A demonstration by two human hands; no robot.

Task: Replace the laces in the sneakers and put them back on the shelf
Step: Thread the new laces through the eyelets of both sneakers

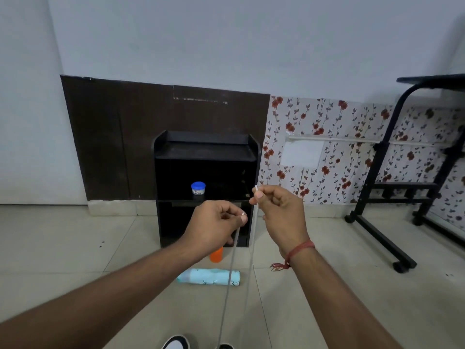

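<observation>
Left hand (pixel 216 224) and right hand (pixel 279 210) each pinch 1 lace (pixel 232 260) end.

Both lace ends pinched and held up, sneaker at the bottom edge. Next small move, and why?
Probably even the ends: the right hand holds its lace tip higher than the left hand does, and both strands run taut down toward the sneaker.

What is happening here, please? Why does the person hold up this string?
A person is holding up a white shoelace by its two ends. The left hand pinches one tip and the right hand pinches the other, a little higher. Both strands hang down toward a black and white sneaker at the bottom edge of the view. A black shelf unit stands ahead against the wall. The sneaker is not yet on the shelf.
</observation>
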